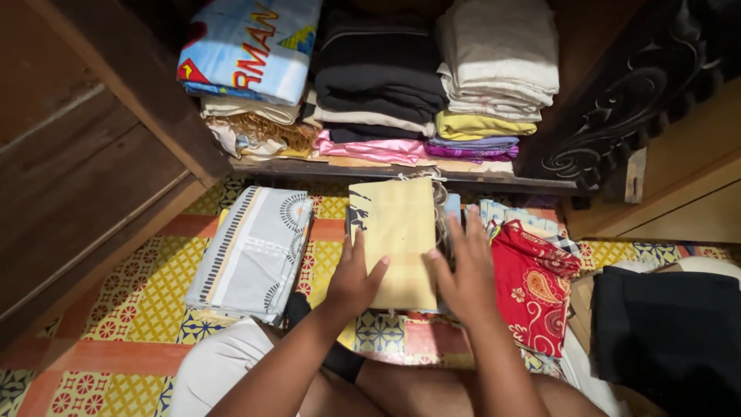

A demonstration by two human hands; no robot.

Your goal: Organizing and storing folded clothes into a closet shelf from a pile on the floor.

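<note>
Patterned yellow floor mat (147, 309) spreads under us before an open wooden cupboard (116, 116) stacked with folded cloths (378, 69). Our left hand (353, 279) lies flat, fingers spread, on a folded yellow cloth (395, 232); our right hand (467, 270) presses open-palmed on its right edge. Left of our hands lies a folded grey patterned sheet (255, 251); right of them, a red paisley cloth (532, 286).

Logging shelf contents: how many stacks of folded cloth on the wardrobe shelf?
3: left stack under a blue printed sheet, middle dark stack, right pale stack. More may be hidden behind.
</note>
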